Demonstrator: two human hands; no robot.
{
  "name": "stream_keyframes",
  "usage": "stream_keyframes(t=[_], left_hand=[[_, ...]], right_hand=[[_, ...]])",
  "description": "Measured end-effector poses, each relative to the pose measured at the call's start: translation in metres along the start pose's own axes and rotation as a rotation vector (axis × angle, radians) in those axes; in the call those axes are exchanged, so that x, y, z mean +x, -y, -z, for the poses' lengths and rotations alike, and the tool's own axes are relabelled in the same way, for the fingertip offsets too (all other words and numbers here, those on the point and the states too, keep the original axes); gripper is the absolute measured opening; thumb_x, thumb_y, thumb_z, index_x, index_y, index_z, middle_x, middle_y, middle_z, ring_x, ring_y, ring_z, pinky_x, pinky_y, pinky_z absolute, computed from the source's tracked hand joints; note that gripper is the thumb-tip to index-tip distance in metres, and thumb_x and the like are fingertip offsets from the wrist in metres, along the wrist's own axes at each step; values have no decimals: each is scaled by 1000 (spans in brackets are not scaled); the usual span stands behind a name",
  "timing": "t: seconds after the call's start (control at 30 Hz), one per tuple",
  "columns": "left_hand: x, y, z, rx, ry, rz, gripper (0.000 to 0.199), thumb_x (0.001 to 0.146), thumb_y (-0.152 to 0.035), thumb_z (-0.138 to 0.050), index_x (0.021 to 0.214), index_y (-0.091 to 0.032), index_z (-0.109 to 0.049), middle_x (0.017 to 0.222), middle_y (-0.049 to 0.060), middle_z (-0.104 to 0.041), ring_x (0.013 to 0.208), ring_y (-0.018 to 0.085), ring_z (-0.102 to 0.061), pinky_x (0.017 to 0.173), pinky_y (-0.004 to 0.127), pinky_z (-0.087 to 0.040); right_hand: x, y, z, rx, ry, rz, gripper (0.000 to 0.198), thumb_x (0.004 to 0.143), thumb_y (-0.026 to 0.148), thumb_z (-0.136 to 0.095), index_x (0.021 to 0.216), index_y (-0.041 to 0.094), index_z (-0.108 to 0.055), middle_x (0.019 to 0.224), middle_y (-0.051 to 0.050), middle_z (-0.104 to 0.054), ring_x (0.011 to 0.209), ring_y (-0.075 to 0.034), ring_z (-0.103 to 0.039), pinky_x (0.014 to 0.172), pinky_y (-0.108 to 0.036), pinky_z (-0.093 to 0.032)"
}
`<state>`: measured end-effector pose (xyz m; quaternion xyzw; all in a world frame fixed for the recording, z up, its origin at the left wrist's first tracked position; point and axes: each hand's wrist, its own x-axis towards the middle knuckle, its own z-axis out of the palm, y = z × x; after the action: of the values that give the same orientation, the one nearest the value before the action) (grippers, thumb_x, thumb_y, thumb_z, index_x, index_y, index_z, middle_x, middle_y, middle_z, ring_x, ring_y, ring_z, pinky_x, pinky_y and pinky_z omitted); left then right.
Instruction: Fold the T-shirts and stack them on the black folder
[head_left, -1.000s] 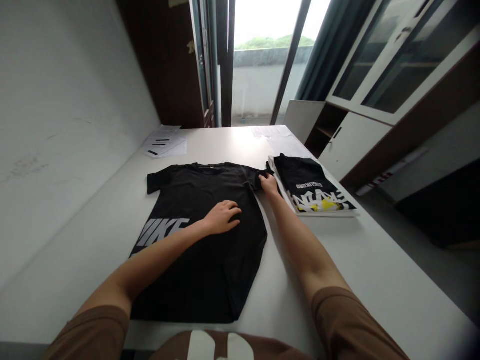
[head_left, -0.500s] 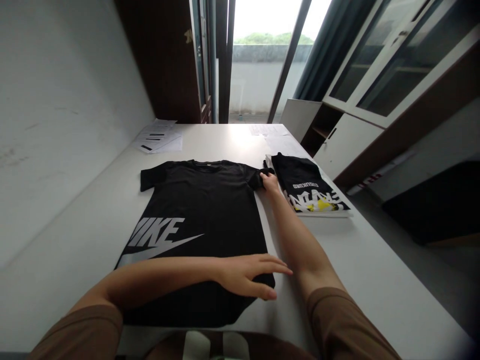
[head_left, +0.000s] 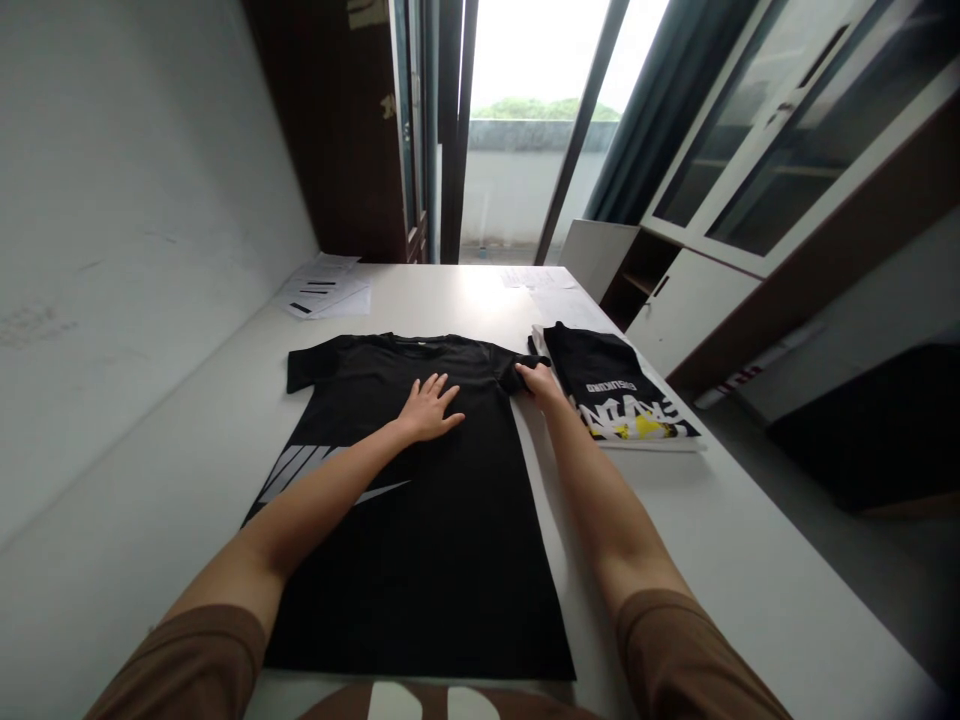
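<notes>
A black T-shirt [head_left: 442, 560] with grey lettering lies spread on the white table, its collar at the far side and its hem close to me. My left hand [head_left: 430, 408] rests on the upper chest of the shirt with fingers spread. At the shirt's right sleeve, my right hand [head_left: 537, 382] is closed around the cuff, the thumb on top. Just beyond that hand is a stack of folded shirts [head_left: 600, 370], the top one black with white and yellow print. My left forearm covers part of the grey lettering.
Papers [head_left: 330, 290] lie at the table's far left corner, and more papers [head_left: 547, 290] at the far right. A white wall [head_left: 135, 250] borders the table's left side. White cabinets [head_left: 705, 290] stand beyond the right edge, a glass door behind.
My left hand has moved from above the hem up to the chest of the T-shirt. The hem now lies flatter and straighter. My right hand keeps its hold on the sleeve.
</notes>
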<state>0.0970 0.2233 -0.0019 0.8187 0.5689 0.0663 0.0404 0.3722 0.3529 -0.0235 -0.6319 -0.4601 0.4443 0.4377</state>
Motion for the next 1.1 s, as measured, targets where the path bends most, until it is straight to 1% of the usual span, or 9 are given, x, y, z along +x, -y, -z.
stream_keyframes(t=[0.13, 0.27, 0.43, 0.6, 0.73, 0.83, 0.9, 0.97, 1.1], left_hand=[[35, 15, -9, -8, 22, 60, 79, 97, -74, -33, 162, -28, -34, 172, 10, -17, 159, 33, -10, 126, 59, -9], [69, 44, -13, -31, 75, 139, 80, 97, -73, -32, 162, -26, -33, 172, 11, -19, 158, 35, -14, 125, 60, -12], [86, 80, -9, -30, 42, 136, 71, 101, -65, -34, 161, -27, -35, 171, 7, -23, 158, 29, -18, 126, 51, -15], [61, 133, 8, 12, -82, 294, 60, 102, -54, -38, 155, -27, -44, 169, 5, -30, 155, 25, -22, 126, 46, -16], [14, 194, 35, 63, -233, 673, 54, 101, -40, -37, 148, -16, -47, 162, 17, -37, 151, 33, -25, 122, 56, -18], [-24, 235, 53, 64, -309, 1000, 53, 98, -35, -36, 140, -4, -48, 148, 31, -43, 140, 45, -36, 108, 67, -31], [-41, 255, 60, 35, -307, 1136, 51, 94, -37, -44, 130, -4, -55, 139, 34, -48, 130, 48, -44, 98, 66, -40], [-48, 268, 61, -4, -281, 1164, 44, 86, -41, -56, 118, -11, -61, 135, 28, -52, 126, 44, -49, 96, 58, -45], [-42, 279, 59, -77, -230, 1074, 31, 78, -35, -69, 106, -23, -63, 123, 11, -64, 116, 30, -59, 95, 39, -49]], right_hand=[[3, -6, -1, -13, -32, 47, 26, 83, 35, -68, 100, 15, -67, 86, -5, -70, 71, -19, -65, 57, -25, -53], [2, -6, 0, -66, -68, 207, 28, 82, 32, -66, 104, 13, -69, 103, -10, -75, 94, -23, -70, 83, -31, -56], [1, 2, 4, -326, -126, 242, 33, 86, 34, -64, 110, 11, -70, 109, -17, -74, 109, -30, -69, 98, -38, -52], [3, 1, 4, -538, -231, 290, 44, 92, 33, -57, 127, 9, -63, 124, -22, -69, 117, -35, -65, 103, -43, -48], [1, -2, 0, -561, -204, 309, 42, 91, 33, -55, 126, 11, -65, 124, -21, -70, 118, -34, -65, 103, -43, -48], [-2, -3, -4, -564, -209, 325, 44, 92, 34, -55, 128, 12, -64, 126, -20, -69, 120, -33, -64, 105, -42, -47], [-4, -3, -7, -572, -214, 343, 46, 93, 35, -54, 132, 12, -63, 129, -19, -69, 122, -33, -64, 105, -42, -47], [-7, -2, -11, -604, -219, 346, 49, 95, 36, -54, 136, 11, -60, 130, -20, -68, 122, -33, -64, 105, -42, -47], [-16, 4, -15, -725, -235, 299, 47, 98, 35, -52, 138, 11, -58, 124, -22, -70, 118, -33, -66, 101, -42, -48]])
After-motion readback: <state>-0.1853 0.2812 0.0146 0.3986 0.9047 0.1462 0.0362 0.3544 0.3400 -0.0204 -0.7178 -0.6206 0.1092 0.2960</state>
